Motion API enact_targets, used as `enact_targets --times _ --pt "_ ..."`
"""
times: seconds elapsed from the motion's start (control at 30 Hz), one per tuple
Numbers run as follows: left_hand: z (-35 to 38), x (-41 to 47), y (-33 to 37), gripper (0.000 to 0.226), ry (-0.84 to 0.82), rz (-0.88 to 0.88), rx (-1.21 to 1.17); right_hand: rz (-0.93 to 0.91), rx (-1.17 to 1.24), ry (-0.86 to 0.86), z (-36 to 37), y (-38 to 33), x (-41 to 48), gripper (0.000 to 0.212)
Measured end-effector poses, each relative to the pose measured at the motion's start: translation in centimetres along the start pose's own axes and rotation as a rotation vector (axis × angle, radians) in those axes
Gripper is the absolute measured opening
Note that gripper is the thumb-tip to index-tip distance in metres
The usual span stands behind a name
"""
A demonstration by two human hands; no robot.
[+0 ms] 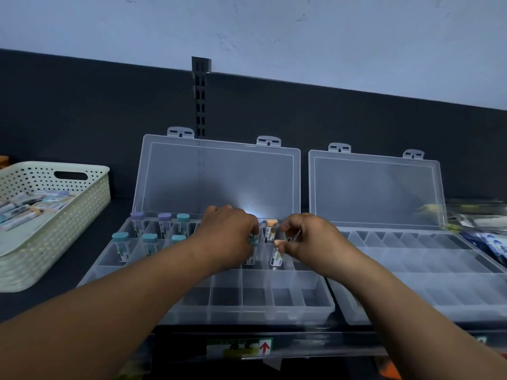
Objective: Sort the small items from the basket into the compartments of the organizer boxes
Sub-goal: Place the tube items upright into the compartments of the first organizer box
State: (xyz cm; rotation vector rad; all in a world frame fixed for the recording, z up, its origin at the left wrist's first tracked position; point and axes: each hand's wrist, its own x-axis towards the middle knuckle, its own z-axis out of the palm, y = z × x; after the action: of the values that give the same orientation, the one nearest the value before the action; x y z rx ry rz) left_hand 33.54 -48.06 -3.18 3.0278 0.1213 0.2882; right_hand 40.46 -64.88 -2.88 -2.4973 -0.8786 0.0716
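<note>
A clear organizer box (315, 305) with its lid up holds small capped tubes standing in its back compartments: purple-capped (164, 224), teal-capped (120, 246) and orange-capped (271, 229). My left hand (227, 231) grips a teal-capped tube (251, 253) in a middle compartment; most of that tube is hidden by the fingers. My right hand (304, 237) pinches an orange-capped tube (277, 255) standing in the compartment beside it. A second clear organizer box (428, 272) lies open to the right, its compartments bare. The cream basket (68, 212) at left holds several more tubes.
A dark slotted upright (201, 97) rises behind the boxes against a dark back panel. Blurred packaged items (488, 237) lie at the far right. A shelf edge with a label and red arrow (264, 346) runs along the front.
</note>
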Motion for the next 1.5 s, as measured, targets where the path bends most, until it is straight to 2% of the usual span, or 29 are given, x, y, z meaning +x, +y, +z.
enact_targets --times 0.17,0.3,0.57,0.9,1.13,1.27,1.43,1.5 --pt "-1.3 -0.8 -1.0 0.031 0.060 -0.009 -0.063 -0.101 -0.042 0.078 -1.1 -2.5 -0.1 0.016" --pt "-3.4 -2.5 -3.4 0.035 0.111 -0.060 -0.150 -0.226 -0.199 0.078 -1.2 -6.0 0.4 0.036" --pt "-8.4 -8.9 -12.3 0.049 0.218 -0.212 0.040 -0.449 -0.293 -0.008 2.0 -14.7 3.4 0.063" --pt "-11.2 -17.0 -26.7 0.061 0.180 -0.430 0.137 -0.607 -0.295 -0.089 10.2 -27.4 8.3 0.068" --pt "-10.8 -19.4 -34.6 0.068 0.083 -0.441 0.054 -0.540 -0.341 -0.217 16.3 -33.9 11.4 0.071" --pt "-10.3 -19.4 -36.8 0.072 0.007 -0.408 -0.017 -0.484 -0.334 -0.282 18.7 -36.5 12.9 0.065" --pt "-10.0 -19.3 -38.3 0.058 -0.028 -0.345 -0.134 -0.433 -0.323 -0.340 21.7 -38.8 14.9 0.063" --pt "-9.9 -19.3 -38.6 0.059 -0.025 -0.324 -0.175 -0.420 -0.325 -0.369 23.0 -39.5 15.9 0.064"
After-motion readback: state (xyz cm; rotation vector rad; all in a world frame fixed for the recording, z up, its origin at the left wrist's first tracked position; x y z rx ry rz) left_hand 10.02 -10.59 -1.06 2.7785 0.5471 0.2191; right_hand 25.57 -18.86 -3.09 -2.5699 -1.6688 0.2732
